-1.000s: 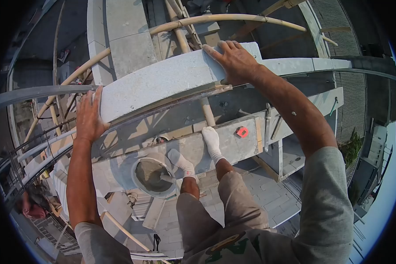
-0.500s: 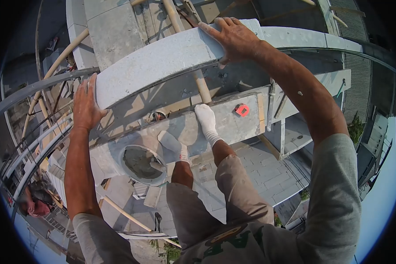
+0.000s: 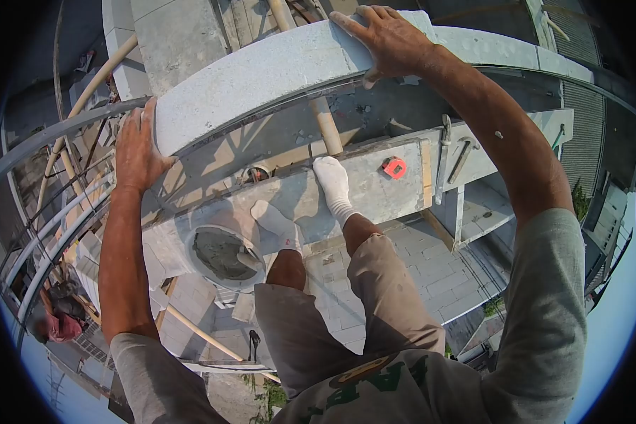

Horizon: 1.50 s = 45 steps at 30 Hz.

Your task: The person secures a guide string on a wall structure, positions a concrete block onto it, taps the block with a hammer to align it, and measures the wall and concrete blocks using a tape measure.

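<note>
A long white block (image 3: 261, 74), which looks like aerated concrete, lies along a curved metal rail (image 3: 71, 132). My left hand (image 3: 140, 150) grips its left end, fingers over the top edge and thumb on the near side. Near the other end, my right hand (image 3: 396, 41) spans the block from above, thumb on the near face and fingers toward the far edge. The right end sits close against another white block (image 3: 484, 48) in the same line. Parts of both ends are hidden by my hands.
My socked feet stand on a grey plank (image 3: 367, 187) bearing a red tape measure (image 3: 394, 167). A hammer (image 3: 442, 159) lies to the right. A mortar bucket (image 3: 193, 247) stands left of my feet. Bamboo poles (image 3: 325, 124) cross below. Another person (image 3: 63, 325) is at lower left.
The view has shifted slightly, so the block's right end and my right hand appear higher and farther right. Both hands keep their hold on the block.
</note>
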Each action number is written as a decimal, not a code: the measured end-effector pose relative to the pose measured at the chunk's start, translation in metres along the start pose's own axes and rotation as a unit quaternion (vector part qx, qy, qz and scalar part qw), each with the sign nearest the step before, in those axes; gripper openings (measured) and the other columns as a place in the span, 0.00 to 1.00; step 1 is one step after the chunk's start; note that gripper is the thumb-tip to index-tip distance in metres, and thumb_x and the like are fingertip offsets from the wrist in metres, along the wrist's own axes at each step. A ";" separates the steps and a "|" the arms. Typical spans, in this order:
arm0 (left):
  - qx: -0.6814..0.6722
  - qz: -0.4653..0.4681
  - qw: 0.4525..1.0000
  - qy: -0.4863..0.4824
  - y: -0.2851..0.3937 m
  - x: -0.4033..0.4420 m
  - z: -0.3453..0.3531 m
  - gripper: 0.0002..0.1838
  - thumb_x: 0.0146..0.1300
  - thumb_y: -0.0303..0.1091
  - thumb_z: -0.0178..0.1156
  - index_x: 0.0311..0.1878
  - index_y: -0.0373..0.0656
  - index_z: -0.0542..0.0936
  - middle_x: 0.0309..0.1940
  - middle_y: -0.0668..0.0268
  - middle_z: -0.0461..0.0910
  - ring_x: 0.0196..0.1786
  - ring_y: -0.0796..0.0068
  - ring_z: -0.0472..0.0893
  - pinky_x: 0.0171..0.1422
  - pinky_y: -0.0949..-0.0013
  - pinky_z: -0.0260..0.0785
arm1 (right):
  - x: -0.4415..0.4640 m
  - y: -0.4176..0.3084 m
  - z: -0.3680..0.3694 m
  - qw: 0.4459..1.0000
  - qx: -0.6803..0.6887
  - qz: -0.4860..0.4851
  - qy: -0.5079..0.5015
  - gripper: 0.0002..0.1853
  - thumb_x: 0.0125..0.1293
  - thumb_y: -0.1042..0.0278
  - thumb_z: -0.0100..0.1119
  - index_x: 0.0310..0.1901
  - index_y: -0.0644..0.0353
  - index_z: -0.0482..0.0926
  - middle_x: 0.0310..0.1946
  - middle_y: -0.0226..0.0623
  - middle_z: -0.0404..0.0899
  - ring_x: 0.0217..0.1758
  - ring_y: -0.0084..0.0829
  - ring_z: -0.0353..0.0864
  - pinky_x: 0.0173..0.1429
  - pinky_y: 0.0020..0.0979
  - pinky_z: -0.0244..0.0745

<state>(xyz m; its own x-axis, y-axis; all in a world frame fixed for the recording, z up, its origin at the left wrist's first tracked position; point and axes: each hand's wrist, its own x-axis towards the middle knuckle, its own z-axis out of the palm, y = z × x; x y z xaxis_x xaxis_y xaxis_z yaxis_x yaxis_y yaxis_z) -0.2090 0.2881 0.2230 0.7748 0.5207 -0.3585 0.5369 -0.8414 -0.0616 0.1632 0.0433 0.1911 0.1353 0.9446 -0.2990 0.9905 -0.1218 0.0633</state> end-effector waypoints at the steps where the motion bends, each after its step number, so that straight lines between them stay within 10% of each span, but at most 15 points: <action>1: -0.002 -0.007 1.000 -0.007 0.004 -0.001 0.000 0.67 0.29 0.35 0.81 0.75 0.53 0.51 0.69 0.45 0.61 0.71 0.46 0.61 0.76 0.55 0.53 | 0.000 0.000 0.001 1.000 -0.001 -0.003 0.000 0.70 0.27 0.49 0.86 0.75 0.37 0.50 0.61 0.46 0.68 0.67 0.46 0.67 0.73 0.44 0.63; 27: -0.033 0.015 0.998 0.053 -0.007 -0.005 0.024 0.68 0.28 0.45 0.82 0.76 0.60 0.52 0.69 0.56 0.60 0.71 0.51 0.61 0.73 0.46 0.53 | -0.012 -0.006 0.015 0.998 0.022 0.025 0.054 0.72 0.24 0.49 0.85 0.75 0.32 0.48 0.63 0.48 0.65 0.71 0.48 0.61 0.76 0.45 0.57; 33: -0.132 0.013 0.952 0.275 -0.003 -0.061 -0.005 0.45 0.42 0.42 0.77 0.66 0.47 0.68 0.57 0.55 0.71 0.64 0.55 0.68 0.69 0.54 0.60 | -0.014 0.022 0.006 0.993 0.099 0.007 0.067 0.45 0.57 0.33 0.60 0.70 0.51 0.61 0.63 0.53 0.66 0.68 0.51 0.64 0.73 0.48 0.58; 35: -0.298 -0.149 0.916 0.223 -0.004 -0.110 0.024 0.33 0.53 0.41 0.71 0.60 0.40 0.72 0.53 0.52 0.74 0.60 0.55 0.71 0.66 0.56 0.62 | -0.019 0.048 0.020 0.986 0.104 0.041 0.126 0.38 0.66 0.36 0.51 0.67 0.59 0.66 0.60 0.54 0.69 0.67 0.50 0.66 0.70 0.48 0.59; 37: -0.369 -0.244 0.889 0.117 -0.002 -0.140 0.069 0.35 0.53 0.39 0.71 0.62 0.36 0.71 0.54 0.49 0.74 0.59 0.54 0.73 0.65 0.57 0.64 | -0.033 0.070 0.033 0.978 0.103 0.082 0.159 0.33 0.71 0.41 0.47 0.64 0.61 0.69 0.58 0.54 0.71 0.64 0.50 0.68 0.69 0.46 0.60; 45: -0.303 -0.232 0.903 0.195 -0.019 -0.060 0.236 0.43 0.45 0.38 0.76 0.63 0.32 0.68 0.60 0.46 0.71 0.63 0.50 0.70 0.67 0.59 0.62 | -0.030 0.081 0.057 0.935 0.227 0.184 0.199 0.23 0.75 0.49 0.41 0.49 0.63 0.74 0.46 0.54 0.76 0.53 0.52 0.74 0.57 0.42 0.68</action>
<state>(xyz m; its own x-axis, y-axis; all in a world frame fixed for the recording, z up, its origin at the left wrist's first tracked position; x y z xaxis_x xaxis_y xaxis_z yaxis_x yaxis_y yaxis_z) -0.3445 0.2384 0.0262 0.4143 0.9079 -0.0633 0.8268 -0.3464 0.4432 0.2404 -0.0118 0.1511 0.5390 0.8410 0.0478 0.7985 -0.4921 -0.3468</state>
